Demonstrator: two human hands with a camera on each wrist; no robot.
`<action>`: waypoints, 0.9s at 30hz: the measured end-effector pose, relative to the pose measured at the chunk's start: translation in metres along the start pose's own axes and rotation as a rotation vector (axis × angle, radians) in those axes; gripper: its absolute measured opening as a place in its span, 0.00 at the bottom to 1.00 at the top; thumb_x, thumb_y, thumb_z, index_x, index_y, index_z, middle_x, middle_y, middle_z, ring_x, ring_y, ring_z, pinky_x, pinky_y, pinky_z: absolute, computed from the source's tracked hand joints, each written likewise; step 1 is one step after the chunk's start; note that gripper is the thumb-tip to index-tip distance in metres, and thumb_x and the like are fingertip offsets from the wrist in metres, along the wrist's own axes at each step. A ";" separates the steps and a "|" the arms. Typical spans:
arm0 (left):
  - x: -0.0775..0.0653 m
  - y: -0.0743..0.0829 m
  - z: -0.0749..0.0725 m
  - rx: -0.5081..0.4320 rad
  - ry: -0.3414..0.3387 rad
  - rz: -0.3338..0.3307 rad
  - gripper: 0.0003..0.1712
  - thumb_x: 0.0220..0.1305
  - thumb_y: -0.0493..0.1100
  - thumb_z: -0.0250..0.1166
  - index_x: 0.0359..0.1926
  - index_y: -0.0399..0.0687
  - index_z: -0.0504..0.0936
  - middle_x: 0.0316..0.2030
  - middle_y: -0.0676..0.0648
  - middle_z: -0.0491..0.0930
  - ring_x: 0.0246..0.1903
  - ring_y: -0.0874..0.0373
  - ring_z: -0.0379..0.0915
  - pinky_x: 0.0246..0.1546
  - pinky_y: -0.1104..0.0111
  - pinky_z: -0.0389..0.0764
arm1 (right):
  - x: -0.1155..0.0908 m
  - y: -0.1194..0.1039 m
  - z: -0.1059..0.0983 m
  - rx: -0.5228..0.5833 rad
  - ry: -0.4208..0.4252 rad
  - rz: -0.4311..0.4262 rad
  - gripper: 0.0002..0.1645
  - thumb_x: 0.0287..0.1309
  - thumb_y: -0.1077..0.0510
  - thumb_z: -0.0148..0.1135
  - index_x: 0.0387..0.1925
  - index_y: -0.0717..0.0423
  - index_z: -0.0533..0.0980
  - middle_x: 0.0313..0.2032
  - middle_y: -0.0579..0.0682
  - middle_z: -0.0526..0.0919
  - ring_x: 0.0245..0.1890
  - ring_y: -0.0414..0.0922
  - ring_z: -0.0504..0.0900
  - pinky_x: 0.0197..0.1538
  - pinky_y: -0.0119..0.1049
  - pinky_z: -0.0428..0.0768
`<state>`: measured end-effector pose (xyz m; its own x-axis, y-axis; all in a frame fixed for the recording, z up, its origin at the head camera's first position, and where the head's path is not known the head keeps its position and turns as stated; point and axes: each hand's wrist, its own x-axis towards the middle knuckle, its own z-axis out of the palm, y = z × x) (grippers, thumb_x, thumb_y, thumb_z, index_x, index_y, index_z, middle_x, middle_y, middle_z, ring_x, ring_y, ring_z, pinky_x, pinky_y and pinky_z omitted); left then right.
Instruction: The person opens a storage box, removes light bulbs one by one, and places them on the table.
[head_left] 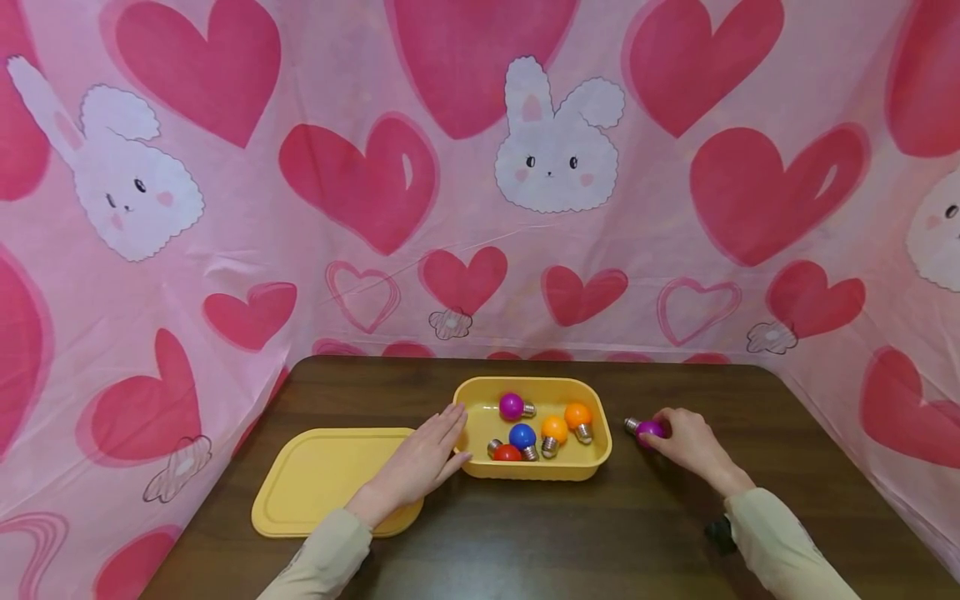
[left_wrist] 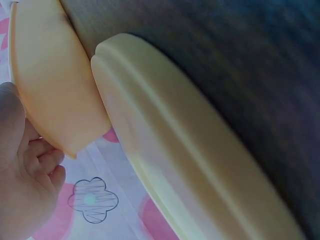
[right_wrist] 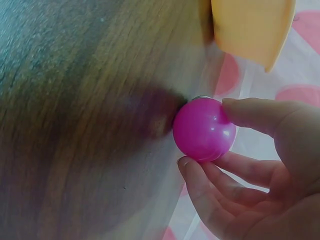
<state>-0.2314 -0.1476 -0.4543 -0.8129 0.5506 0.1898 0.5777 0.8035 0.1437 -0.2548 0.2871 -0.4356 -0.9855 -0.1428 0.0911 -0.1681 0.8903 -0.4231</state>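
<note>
Held purple bulb point(right_wrist: 204, 131): sat to the right of the box, its metal base pointing left and slightly far; whether the globe touched the tabletop could not be told.
Right hand point(head_left: 693, 443): was clamped on that globe, thumb on one side and fingertips on the other, leaving the base free.
Pinch: looked well placed across the round part; the glossy surface probably called for even, moderate pressure, since a lopsided squeeze could have let it roll.
Base direction: faced the box, so any leftward move would have needed height enough to clear the right rim.
Yellow box point(head_left: 528, 472): stood open near the table's middle.
Left hand point(head_left: 416, 458): lay at the box's left end, fingers extended and thumb apart, touching the rim; light contact there seemed enough to steady it without tipping.
Loose bulbs: inside lay a second purple bulb point(head_left: 512, 407) on the far side, a blue bulb point(head_left: 522, 435) and red bulb point(head_left: 507, 452) nearer, and two orange bulbs point(head_left: 554, 429) toward the right.
Yellow lid point(head_left: 322, 483): lay flat to the left, partly beneath the left hand.
Tabletop point(head_left: 540, 542): was dark wood-grained, before a heart-patterned backdrop point(head_left: 465, 192).
</note>
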 end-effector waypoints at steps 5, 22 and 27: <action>0.000 0.000 0.001 -0.003 0.003 0.004 0.41 0.73 0.63 0.51 0.75 0.43 0.59 0.76 0.44 0.58 0.77 0.50 0.53 0.75 0.54 0.62 | 0.000 0.000 0.001 -0.008 -0.002 -0.001 0.24 0.55 0.51 0.72 0.41 0.69 0.79 0.30 0.55 0.81 0.28 0.44 0.73 0.31 0.35 0.79; -0.001 0.000 0.000 -0.012 -0.022 -0.013 0.42 0.73 0.64 0.50 0.76 0.45 0.57 0.77 0.46 0.55 0.78 0.51 0.50 0.76 0.56 0.60 | -0.002 0.000 -0.004 -0.012 -0.007 -0.019 0.24 0.55 0.51 0.72 0.41 0.69 0.79 0.30 0.54 0.82 0.28 0.44 0.74 0.33 0.39 0.82; -0.001 0.000 0.000 -0.010 -0.007 -0.004 0.41 0.73 0.63 0.51 0.76 0.44 0.58 0.77 0.46 0.56 0.77 0.50 0.51 0.75 0.55 0.61 | -0.001 0.001 -0.006 -0.018 -0.001 -0.030 0.23 0.54 0.52 0.72 0.41 0.69 0.79 0.31 0.56 0.83 0.29 0.45 0.76 0.36 0.44 0.84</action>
<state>-0.2307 -0.1479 -0.4542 -0.8156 0.5492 0.1822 0.5753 0.8033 0.1539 -0.2538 0.2909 -0.4308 -0.9801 -0.1697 0.1027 -0.1970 0.8932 -0.4043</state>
